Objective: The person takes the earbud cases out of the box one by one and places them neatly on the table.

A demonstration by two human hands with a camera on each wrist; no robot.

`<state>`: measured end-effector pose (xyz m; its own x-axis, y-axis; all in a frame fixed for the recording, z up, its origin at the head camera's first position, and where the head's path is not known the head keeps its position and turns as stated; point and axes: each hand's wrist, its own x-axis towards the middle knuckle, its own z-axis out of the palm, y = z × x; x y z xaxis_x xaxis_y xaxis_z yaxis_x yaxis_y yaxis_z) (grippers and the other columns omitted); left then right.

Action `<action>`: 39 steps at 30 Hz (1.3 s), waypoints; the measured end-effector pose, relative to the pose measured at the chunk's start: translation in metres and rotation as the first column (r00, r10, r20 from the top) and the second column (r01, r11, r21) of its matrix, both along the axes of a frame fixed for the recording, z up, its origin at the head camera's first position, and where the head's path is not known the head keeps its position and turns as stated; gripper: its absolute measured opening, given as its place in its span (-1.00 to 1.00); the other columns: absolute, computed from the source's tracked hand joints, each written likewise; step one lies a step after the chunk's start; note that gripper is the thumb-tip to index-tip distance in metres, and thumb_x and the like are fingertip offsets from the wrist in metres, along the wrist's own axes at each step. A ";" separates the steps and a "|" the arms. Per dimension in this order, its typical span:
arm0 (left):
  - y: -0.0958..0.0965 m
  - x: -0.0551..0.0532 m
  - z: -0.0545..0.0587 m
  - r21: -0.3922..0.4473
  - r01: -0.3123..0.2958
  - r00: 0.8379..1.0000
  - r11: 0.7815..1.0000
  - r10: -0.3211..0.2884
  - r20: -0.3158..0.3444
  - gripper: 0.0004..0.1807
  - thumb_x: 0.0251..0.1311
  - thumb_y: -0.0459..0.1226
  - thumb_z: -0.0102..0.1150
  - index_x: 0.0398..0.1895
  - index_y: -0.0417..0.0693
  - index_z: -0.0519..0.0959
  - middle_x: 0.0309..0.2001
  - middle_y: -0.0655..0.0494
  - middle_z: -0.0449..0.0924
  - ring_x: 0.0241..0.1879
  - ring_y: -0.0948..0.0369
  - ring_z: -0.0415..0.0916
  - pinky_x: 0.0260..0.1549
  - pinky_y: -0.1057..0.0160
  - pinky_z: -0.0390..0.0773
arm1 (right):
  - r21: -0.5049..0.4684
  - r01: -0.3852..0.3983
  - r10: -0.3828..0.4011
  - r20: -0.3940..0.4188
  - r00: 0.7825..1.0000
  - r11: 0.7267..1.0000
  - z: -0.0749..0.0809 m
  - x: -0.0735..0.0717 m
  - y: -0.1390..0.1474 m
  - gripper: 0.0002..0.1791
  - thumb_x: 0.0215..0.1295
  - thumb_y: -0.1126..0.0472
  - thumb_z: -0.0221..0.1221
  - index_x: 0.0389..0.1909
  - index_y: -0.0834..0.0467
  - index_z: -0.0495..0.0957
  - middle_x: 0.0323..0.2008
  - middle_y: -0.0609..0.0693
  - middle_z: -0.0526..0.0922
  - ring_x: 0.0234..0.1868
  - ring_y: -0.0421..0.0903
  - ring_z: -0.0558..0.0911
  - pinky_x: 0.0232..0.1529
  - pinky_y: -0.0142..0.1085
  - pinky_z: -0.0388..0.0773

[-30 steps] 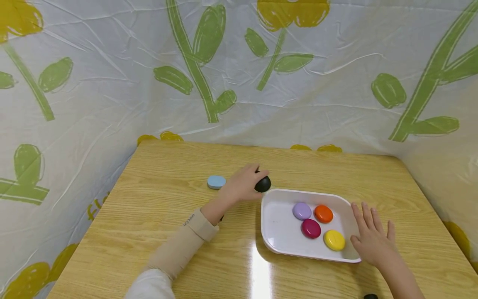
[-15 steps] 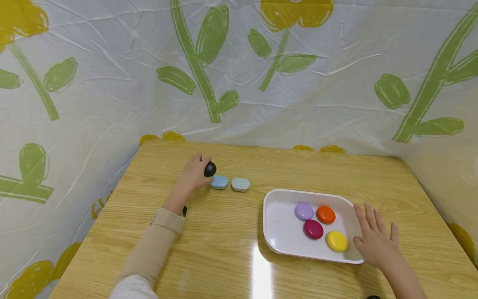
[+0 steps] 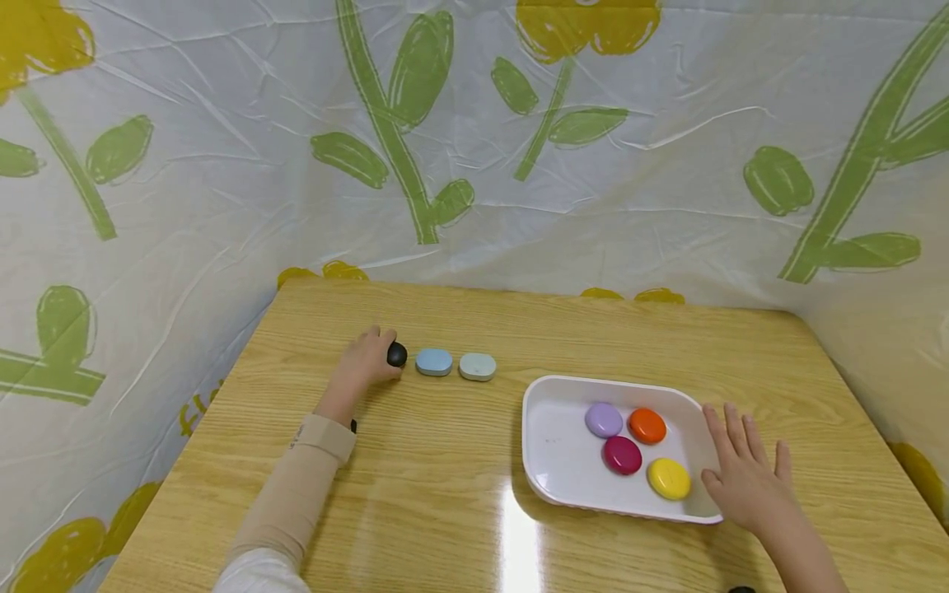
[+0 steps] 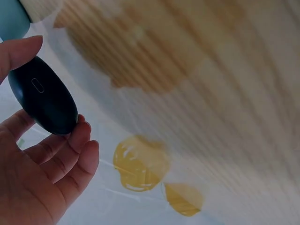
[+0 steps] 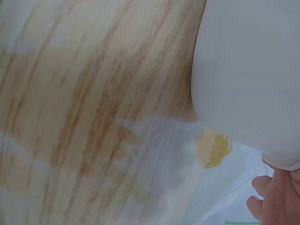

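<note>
A beige left sleeve (image 3: 295, 484) with dark lettering (image 3: 297, 436) adjoins white fabric (image 3: 259, 572).

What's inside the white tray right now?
In the white tray lie four rounded pieces: a lilac one, an orange one, a magenta one and a yellow one. Whatever is directly beneath each is covered and can't be seen.

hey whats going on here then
A person's left hand holds a black piece just left of a blue piece and a pale grey piece on the wooden table. The right hand, fingers spread, touches a white tray holding a lilac disc, an orange disc, a crimson disc and a yellow disc.
</note>
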<state>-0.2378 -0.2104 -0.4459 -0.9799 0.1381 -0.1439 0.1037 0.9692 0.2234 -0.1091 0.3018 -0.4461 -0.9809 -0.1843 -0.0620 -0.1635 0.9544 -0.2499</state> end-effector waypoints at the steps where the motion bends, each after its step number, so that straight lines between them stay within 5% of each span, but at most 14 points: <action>1: 0.000 0.000 -0.001 -0.004 -0.002 1.000 1.000 0.002 0.012 -0.27 0.06 -0.11 0.23 0.28 -0.19 0.24 0.21 -0.34 0.18 0.09 -0.20 0.30 -0.04 -0.13 0.37 | -0.001 0.001 -0.001 0.000 1.000 1.000 0.000 0.000 0.000 -0.07 0.21 0.23 -0.05 0.40 0.04 -0.50 0.37 0.23 -0.53 0.33 0.18 -0.57 0.07 0.21 -0.78; 26: 0.002 -0.001 0.001 0.113 -0.047 0.984 0.992 0.026 0.177 -0.21 0.04 -0.11 0.24 0.32 -0.19 0.17 0.29 -0.35 0.05 0.20 -0.22 0.16 0.04 -0.13 0.31 | -0.018 0.005 -0.004 0.028 1.000 1.000 0.002 0.001 -0.002 -0.08 0.22 0.24 -0.06 0.40 0.04 -0.50 0.37 0.22 -0.56 0.33 0.21 -0.54 0.06 0.21 -0.79; 33: 0.010 0.003 0.016 0.072 0.010 1.000 0.997 -0.011 0.022 -0.20 0.00 -0.07 0.26 0.32 -0.04 0.19 0.29 -0.22 0.09 0.25 -0.19 0.05 0.13 -0.24 0.09 | -0.018 0.004 -0.003 0.034 0.999 1.000 0.003 0.001 -0.002 -0.08 0.23 0.23 -0.06 0.40 0.04 -0.50 0.37 0.21 -0.57 0.32 0.20 -0.57 0.05 0.20 -0.80; 39: 0.043 0.006 0.039 0.053 0.134 0.984 0.990 -0.126 -0.129 -0.26 0.07 -0.11 0.16 0.35 0.05 0.14 0.29 -0.09 0.12 0.28 -0.07 0.05 0.17 -0.14 0.10 | -0.017 0.005 -0.004 0.037 0.999 1.000 0.003 0.001 -0.002 -0.08 0.23 0.23 -0.06 0.40 0.04 -0.51 0.37 0.21 -0.57 0.32 0.21 -0.56 0.05 0.20 -0.80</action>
<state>-0.2315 -0.1675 -0.4070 -0.9628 0.2699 -0.0092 0.2584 0.9305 0.2595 -0.1082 0.2997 -0.4428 -0.9789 -0.1811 -0.0947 -0.1495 0.9506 -0.2722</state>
